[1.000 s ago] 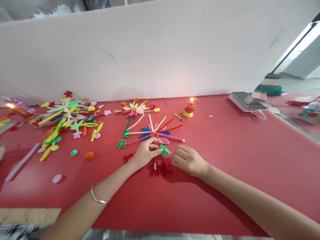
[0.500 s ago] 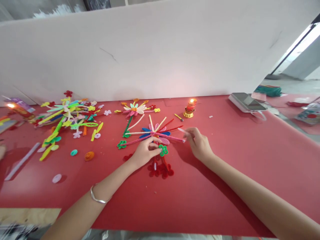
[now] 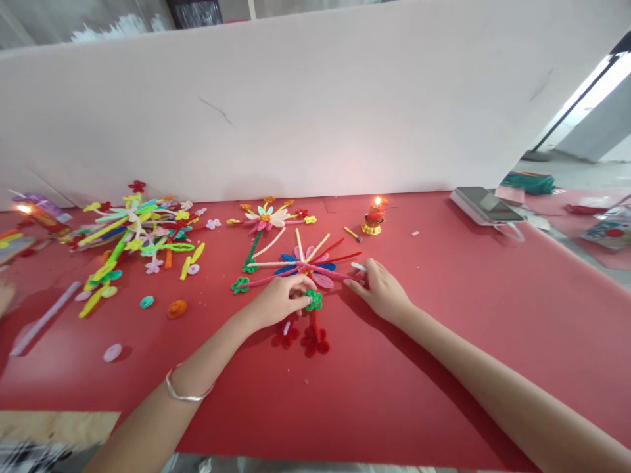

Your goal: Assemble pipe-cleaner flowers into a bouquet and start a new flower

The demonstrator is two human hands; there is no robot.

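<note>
My left hand (image 3: 280, 301) is closed in a pinch on a small green pipe-cleaner flower (image 3: 314, 300). Beside it lies a larger flower arrangement of pipe cleaners (image 3: 321, 279), with pink and blue petals and white, red and pink stems. Below the hand are two dark red flowers (image 3: 315, 341) on stems; the hand partly hides where they join. My right hand (image 3: 383, 289) pinches a short white stick (image 3: 358, 266), with its fingers by the end of a pink stem. Behind that hand burns a red candle (image 3: 377, 211) in a gold holder.
A finished-looking pipe-cleaner flower (image 3: 266, 218) lies behind the arrangement. At the left is a heap of colourful pipe-cleaner pieces (image 3: 133, 230) near another lit candle (image 3: 42, 220). A phone-like device (image 3: 486, 205) rests at the right. A white panel (image 3: 315, 112) borders the table.
My left hand has shifted slightly left with the green flower, and the dark red flowers moved left too. My right hand has come lower and closer to the pink stem's end.
</note>
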